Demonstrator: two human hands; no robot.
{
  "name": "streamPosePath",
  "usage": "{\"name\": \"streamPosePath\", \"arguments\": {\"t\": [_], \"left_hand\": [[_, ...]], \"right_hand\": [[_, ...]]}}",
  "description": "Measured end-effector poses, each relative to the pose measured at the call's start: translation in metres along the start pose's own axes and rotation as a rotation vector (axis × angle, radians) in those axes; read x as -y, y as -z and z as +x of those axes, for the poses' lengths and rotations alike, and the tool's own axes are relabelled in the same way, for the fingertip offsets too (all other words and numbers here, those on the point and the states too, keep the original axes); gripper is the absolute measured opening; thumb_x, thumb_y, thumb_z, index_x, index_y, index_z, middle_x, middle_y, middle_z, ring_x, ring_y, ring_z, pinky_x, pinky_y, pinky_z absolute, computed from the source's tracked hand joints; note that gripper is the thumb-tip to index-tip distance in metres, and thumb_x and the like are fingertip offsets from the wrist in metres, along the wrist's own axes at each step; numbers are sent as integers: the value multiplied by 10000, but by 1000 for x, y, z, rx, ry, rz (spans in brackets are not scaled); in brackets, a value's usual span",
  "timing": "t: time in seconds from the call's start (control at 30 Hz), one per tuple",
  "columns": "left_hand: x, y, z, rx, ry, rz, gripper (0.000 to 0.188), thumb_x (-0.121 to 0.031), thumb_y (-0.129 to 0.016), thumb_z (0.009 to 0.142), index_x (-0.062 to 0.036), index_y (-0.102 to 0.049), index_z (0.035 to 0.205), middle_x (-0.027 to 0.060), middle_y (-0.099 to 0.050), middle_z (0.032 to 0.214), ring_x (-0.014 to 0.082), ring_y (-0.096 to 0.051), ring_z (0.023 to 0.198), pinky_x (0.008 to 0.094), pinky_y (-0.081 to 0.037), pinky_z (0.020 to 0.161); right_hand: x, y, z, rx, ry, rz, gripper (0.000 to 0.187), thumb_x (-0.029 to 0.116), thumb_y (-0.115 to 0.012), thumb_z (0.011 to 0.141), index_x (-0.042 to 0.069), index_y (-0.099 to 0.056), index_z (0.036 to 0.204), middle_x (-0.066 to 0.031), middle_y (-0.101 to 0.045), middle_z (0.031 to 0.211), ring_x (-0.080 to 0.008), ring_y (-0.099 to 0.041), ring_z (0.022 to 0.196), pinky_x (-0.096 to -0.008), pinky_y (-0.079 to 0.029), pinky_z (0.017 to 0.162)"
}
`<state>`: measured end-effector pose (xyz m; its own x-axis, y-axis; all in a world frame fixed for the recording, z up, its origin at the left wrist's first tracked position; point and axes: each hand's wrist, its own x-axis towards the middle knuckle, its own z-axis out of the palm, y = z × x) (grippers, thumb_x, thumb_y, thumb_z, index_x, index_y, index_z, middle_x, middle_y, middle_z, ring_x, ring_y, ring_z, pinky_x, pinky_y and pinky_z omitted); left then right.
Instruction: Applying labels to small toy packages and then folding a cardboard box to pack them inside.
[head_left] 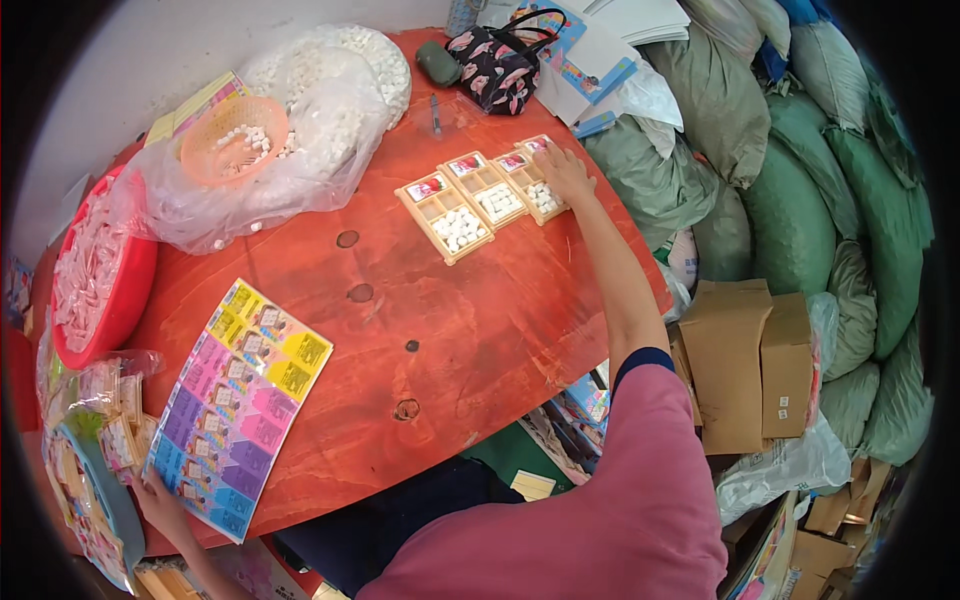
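Observation:
Three small cream compartment trays [446, 258] lie side by side on the red table, each with a picture card at its far end and white pieces [460, 229] in its near part. Over the far right corner of the rightmost tray, my right hand [567, 172] rests with fingers stretched out. My left hand [160, 506] is low at the left, its fingers apart, between a colourful printed sheet [240, 400] and more small trays [122, 442] piled by a blue basin [108, 500]. Its fingertips are close to that pile; whether they touch it is unclear.
A red basin [135, 275] of pink packets stands at the left edge. Behind it, an orange basket [215, 165] sits on a clear bag [325, 170] of white pieces. A patterned handbag [497, 68] is at the back. Green sacks [795, 190] and a cardboard box [725, 350] crowd the right side.

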<state>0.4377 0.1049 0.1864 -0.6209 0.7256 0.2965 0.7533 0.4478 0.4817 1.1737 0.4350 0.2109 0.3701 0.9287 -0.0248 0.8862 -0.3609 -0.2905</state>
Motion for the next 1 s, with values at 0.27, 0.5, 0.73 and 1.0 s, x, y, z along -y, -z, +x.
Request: {"name": "streamPosePath", "arguments": {"t": [0.27, 0.5, 0.73, 1.0], "left_hand": [[-253, -11, -56, 52, -409, 15, 435, -157, -626, 835, 48, -512, 1202, 204, -535, 1231, 349, -507, 1133, 401, -377, 987], [-424, -181, -94, 334, -1095, -120, 616, -530, -490, 850, -215, -410, 1373, 84, -314, 1459, 367, -251, 1335, 652, -120, 1031], [-399, -162, -139, 509, -1060, -11, 598, -547, -421, 882, -226, -396, 1385, 45, -255, 1497, 355, -171, 1382, 656, -88, 1049], [-364, -127, -196, 547, -1002, -270, 787, -618, -574, 731, -215, -399, 1384, 81, -252, 1493, 404, -128, 1378, 642, -76, 1062]], "right_hand": [[30, -16, -26, -55, 187, -80, 666, 624, -369, 860, 270, -303, 1420, -112, -272, 1479, -315, -241, 1364, -652, -161, 1030], [53, -19, -69, -63, 209, -41, 618, 558, -404, 878, 223, -354, 1396, -129, -291, 1461, -324, -266, 1345, -656, -175, 1028], [41, -23, -143, -123, 132, -159, 555, 501, -373, 913, 171, -386, 1359, -122, -335, 1428, -325, -320, 1306, -661, -268, 972], [-1, -17, -208, -41, 114, -229, 587, 519, -358, 922, 240, -274, 1432, -137, -243, 1488, -360, -226, 1361, -681, -231, 981]]}}
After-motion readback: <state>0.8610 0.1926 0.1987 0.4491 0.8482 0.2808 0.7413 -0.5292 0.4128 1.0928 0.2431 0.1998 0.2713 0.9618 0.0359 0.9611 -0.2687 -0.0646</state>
